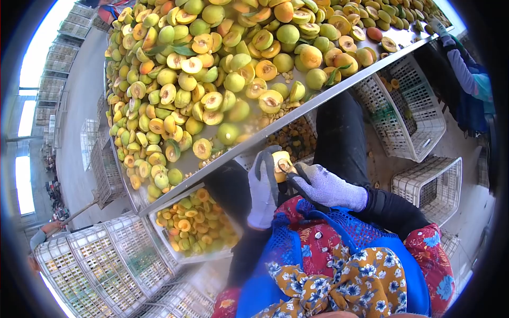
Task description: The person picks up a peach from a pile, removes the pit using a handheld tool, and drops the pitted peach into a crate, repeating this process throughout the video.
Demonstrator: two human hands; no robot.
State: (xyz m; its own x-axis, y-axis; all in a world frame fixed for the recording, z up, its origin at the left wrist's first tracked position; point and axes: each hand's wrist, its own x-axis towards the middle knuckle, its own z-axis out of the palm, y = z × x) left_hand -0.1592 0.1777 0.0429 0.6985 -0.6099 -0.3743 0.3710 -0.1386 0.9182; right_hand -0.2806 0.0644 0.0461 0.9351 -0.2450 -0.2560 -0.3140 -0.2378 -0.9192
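My left hand, in a pale glove with grey fingertips, is closed around a yellow peach half with its cut face turned up. My right hand, gloved alike, grips a small pitting tool. Its thin curved tip lies at the middle of the cut face; the handle is mostly hidden in my fingers. Both hands are close together above my lap, just below the metal edge of the sorting table. Many halved peaches are heaped on that table, several with pits still in them.
A white crate of pitted halves stands below the table at left. Stacked crates are beside it. More crates stand at right. Another person's gloved hand reaches the table's far right end.
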